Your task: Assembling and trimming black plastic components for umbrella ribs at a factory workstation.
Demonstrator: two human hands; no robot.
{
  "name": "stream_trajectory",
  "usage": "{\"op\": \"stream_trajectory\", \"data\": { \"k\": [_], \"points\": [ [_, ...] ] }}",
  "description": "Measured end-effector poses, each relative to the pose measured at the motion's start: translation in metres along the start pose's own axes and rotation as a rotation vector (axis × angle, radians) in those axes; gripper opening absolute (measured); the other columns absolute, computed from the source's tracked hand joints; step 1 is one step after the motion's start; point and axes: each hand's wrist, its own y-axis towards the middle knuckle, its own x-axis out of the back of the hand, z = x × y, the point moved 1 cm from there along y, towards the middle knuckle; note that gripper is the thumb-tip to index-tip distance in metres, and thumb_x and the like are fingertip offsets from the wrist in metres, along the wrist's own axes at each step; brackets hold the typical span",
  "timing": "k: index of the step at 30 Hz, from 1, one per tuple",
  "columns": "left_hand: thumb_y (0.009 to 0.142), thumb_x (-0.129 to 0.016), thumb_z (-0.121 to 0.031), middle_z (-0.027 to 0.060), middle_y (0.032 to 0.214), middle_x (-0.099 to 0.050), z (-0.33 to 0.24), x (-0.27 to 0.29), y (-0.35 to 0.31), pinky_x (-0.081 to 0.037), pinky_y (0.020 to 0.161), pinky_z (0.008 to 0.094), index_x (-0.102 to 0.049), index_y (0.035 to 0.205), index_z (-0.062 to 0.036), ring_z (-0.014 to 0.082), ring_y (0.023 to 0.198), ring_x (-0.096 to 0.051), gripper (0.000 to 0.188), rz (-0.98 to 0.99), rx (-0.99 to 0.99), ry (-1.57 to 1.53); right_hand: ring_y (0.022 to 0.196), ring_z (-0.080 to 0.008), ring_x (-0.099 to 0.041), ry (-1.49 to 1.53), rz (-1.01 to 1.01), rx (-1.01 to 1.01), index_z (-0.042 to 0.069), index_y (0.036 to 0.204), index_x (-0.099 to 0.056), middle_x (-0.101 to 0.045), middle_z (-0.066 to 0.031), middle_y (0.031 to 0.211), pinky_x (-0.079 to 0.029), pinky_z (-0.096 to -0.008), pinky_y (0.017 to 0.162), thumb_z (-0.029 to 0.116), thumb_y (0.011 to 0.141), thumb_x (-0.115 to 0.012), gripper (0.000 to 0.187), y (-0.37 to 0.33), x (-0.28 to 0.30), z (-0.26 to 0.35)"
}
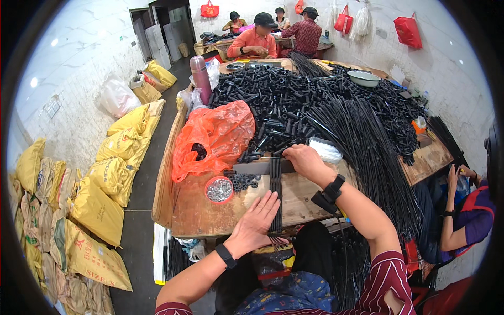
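A narrow row of thin black rods (275,194) lies side by side across the near table edge. My left hand (257,220) rests flat against its left side, fingers stretched out, the thumb by the rods' near ends. At the far ends of the row, my right hand (311,164) is closed in a pinch; whatever is between its fingertips is too small to make out. A dark flat bar (254,167) runs crosswise under the rods. Left of them are small grey ring-like parts (245,181) and a red round tub (219,189) of shiny metal pieces.
Black tubular parts (294,94) heap over the table (205,223), with a long rod bundle (375,157) at right. An orange plastic bag (215,136), a clear box (324,150) and a flask (200,79) stand around. Yellow sacks (97,212) line the left wall. Co-workers sit behind and at right.
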Motion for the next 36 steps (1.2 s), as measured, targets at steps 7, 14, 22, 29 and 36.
{"op": "stream_trajectory", "data": {
  "k": [7, 14, 22, 29, 36],
  "points": [
    [0.071, -0.065, -0.064, 0.0255, 0.145, -0.031, -0.005, 0.008, 0.002, -0.023, 0.113, 0.0435, -0.039, 0.136, 0.0037, 0.0376, 0.137, -0.027, 0.097, 0.043, 0.026, -0.058, 0.081, -0.0334, -0.064, -0.424, 0.076, -0.280, 0.007, 0.087, -0.071, -0.065, -0.0149, 0.082, -0.051, -0.0426, 0.073, 0.006, 0.076, -0.058, 0.017, -0.025, 0.056, -0.064],
    [0.071, -0.066, -0.063, 0.0239, 0.146, -0.030, -0.005, 0.007, 0.001, -0.022, 0.114, 0.0439, -0.042, 0.136, -0.0022, 0.0375, 0.137, -0.026, 0.093, 0.087, 0.051, -0.043, 0.075, -0.0306, -0.067, -0.479, 0.074, -0.238, 0.007, 0.075, -0.067, -0.065, -0.0120, 0.077, -0.054, -0.0400, 0.066, 0.007, 0.073, -0.060, 0.007, -0.037, 0.043, -0.082],
    [0.071, -0.067, -0.063, 0.0238, 0.146, -0.030, -0.004, 0.007, 0.001, -0.020, 0.114, 0.0430, -0.042, 0.136, -0.0019, 0.0370, 0.138, -0.025, 0.092, 0.091, 0.064, -0.053, 0.076, -0.0293, -0.066, -0.446, -0.063, -0.253, 0.007, 0.074, -0.063, -0.065, -0.0119, 0.079, -0.052, -0.0398, 0.066, 0.007, 0.075, -0.060, 0.003, -0.039, 0.047, -0.073],
    [0.072, -0.066, -0.063, 0.0250, 0.143, -0.035, -0.006, 0.008, -0.002, -0.024, 0.113, 0.0427, -0.044, 0.134, -0.0013, 0.0381, 0.136, -0.029, 0.090, 0.045, 0.033, -0.023, 0.079, -0.0329, -0.062, -0.138, -0.088, -0.055, 0.004, 0.086, -0.067, -0.063, -0.0133, 0.079, -0.050, -0.0422, 0.072, 0.005, 0.079, -0.056, 0.013, -0.023, 0.037, -0.022],
    [0.072, -0.068, -0.061, 0.0253, 0.140, -0.038, -0.007, 0.007, -0.002, -0.027, 0.112, 0.0418, -0.048, 0.131, -0.0015, 0.0389, 0.133, -0.034, 0.085, 0.002, 0.023, -0.039, 0.079, -0.0322, -0.063, -0.092, 0.010, -0.068, 0.004, 0.085, -0.068, -0.065, -0.0132, 0.083, -0.050, -0.0408, 0.071, 0.007, 0.081, -0.056, 0.014, -0.005, 0.013, -0.012]
  ]
}}
